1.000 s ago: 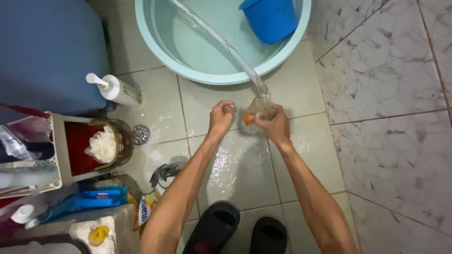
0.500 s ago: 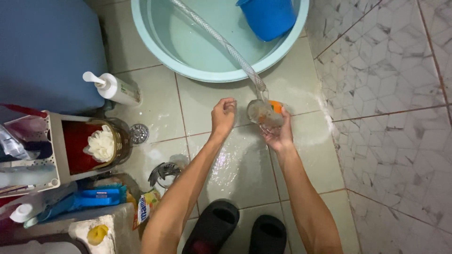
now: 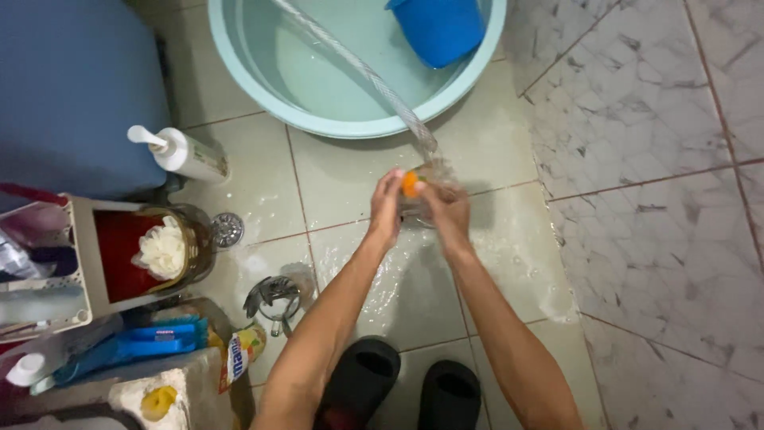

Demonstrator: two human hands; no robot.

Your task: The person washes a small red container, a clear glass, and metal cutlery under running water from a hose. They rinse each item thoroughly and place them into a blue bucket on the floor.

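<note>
Nearest us, our two black slippers (image 3: 398, 390) stand on the wet floor tiles (image 3: 374, 295), and both forearms run up from them toward the middle of the view. To the left lie a plastic rack (image 3: 72, 271) with a jar holding a white mesh puff (image 3: 163, 248), a blue brush (image 3: 151, 338) and a glass lid (image 3: 274, 296) beside the floor drain (image 3: 228, 229).

Further out, our hands meet over the tiles. Our left hand (image 3: 387, 209) has its fingers pressed together and curled, the tips pinching a small orange piece (image 3: 409, 184) at the near-left rim of a clear glass vessel (image 3: 426, 187). Our right hand (image 3: 447, 209) wraps the vessel from the right and below, fingers closed around its wall. So the vessel sits between the two hands, touching both, a little further from us than the knuckles and more in the right hand's keeping; the orange piece lies on the left hand's side. We cannot tell which way its long axis points (the water blurs the outline).

A stream of water (image 3: 374, 80) slants down from upper left and lands right on the vessel. Beyond it stand a white pump bottle (image 3: 179, 151) at left and the pale green basin (image 3: 350, 111), with a blue bucket (image 3: 439, 28) inside at the far edge.
</note>
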